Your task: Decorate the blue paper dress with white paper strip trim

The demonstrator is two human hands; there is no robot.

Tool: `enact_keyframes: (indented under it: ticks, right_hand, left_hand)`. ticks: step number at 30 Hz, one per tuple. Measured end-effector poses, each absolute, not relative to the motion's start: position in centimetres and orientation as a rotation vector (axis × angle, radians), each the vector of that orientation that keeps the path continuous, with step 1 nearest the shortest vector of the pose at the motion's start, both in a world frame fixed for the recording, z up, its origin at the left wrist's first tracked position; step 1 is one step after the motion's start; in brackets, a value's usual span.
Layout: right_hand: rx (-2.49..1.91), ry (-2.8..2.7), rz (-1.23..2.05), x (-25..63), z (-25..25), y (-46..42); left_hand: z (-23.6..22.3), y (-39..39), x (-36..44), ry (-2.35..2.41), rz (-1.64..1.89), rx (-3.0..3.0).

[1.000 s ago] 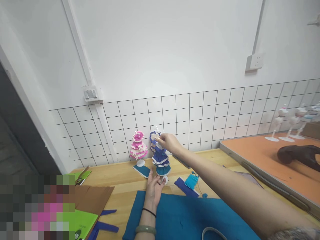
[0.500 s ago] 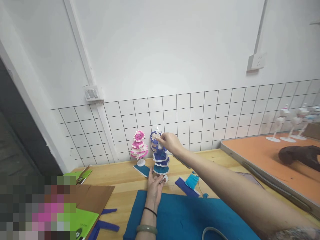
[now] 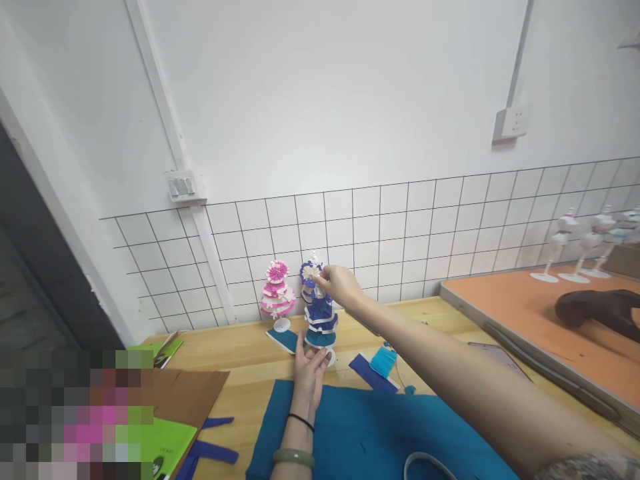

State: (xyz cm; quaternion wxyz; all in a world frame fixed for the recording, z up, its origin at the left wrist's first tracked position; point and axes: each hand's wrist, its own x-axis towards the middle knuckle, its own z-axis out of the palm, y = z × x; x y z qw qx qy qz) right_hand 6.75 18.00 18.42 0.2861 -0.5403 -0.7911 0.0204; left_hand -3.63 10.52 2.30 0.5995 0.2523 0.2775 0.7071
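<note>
- Dress form (image 3: pixel 321 317) in blue ruffles stands upright on the table's (image 3: pixel 230 347) far middle, right of a pink-ruffled form (image 3: pixel 278 293).
- Right hand (image 3: pixel 341 287) pinches its upper front by the pale rosette (image 3: pixel 311 272); left hand's (image 3: pixel 309 377) fingers meet its white base (image 3: pixel 331 357), grip unclear.
- Apparent step: adjusting trim; next calls for light fingertips.
- Brown box (image 3: pixel 625 260), far right: contents hidden.

Right grip (image 3: pixel 343 285) at ruffled blue dress (image 3: pixel 321 323); left grip (image 3: pixel 307 375) at its white base (image 3: pixel 331 358)
</note>
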Motion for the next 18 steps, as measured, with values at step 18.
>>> enact_keyframes:
  ticks: [18]
  right_hand:
    - [-1.433, -2.125, 0.084, 6.76, 18.56, 17.86]
  left_hand:
    - [2.99, 9.8, -3.76, 0.581, 1.572, 0.62]
